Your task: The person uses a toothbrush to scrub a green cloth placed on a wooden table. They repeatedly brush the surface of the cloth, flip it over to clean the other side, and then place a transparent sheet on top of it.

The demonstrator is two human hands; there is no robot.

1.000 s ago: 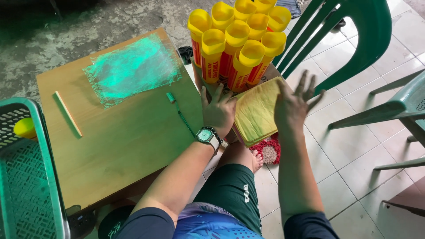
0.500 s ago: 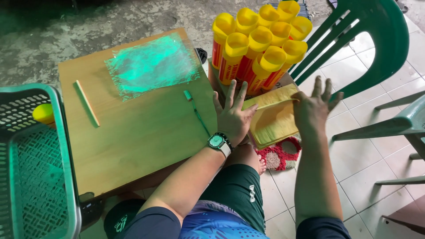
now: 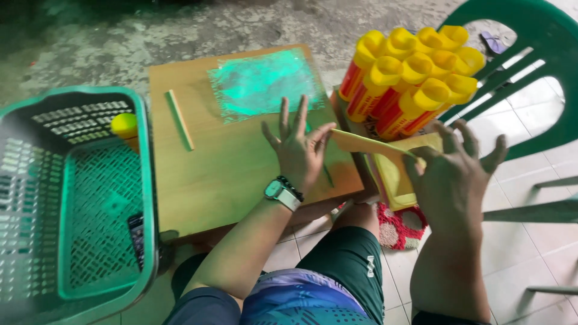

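Right now both hands work a thin yellow sheet [image 3: 367, 144] at the right edge of a low wooden board [image 3: 241, 174]. The left hand [image 3: 298, 147], with a wristwatch [image 3: 282, 192] on it, is spread wide, fingers splayed, its thumb and fingertips touching the sheet's near end at about 3 o'clock from the palm. The right hand [image 3: 451, 174] is also fanned open, and its thumb seems to pinch the sheet's far end; whether it truly grips I cannot tell. The sheet rises off a stack of yellow sheets [image 3: 394, 177] lying just below it, beside the board.

At 12 o'clock from the stack stands a tight cluster of red tubes with yellow caps [image 3: 415, 78], touching the stack's far side. A patch of green-smeared clear film [image 3: 262, 84] lies on the board at 11 o'clock from the left hand, and a thin wooden stick [image 3: 179, 119] at 9 o'clock. A green plastic basket [image 3: 72, 198] sits left of the board, a yellow-capped tube [image 3: 124, 127] inside it. A green plastic chair [image 3: 530, 72] stands behind the tubes.

With so light a pinch the sheet could slip, crease or drag a second one up with it. A right-hand sweep toward 12 o'clock could topple the tubes, and a left hand drifting to 11 o'clock may smear the green patch.
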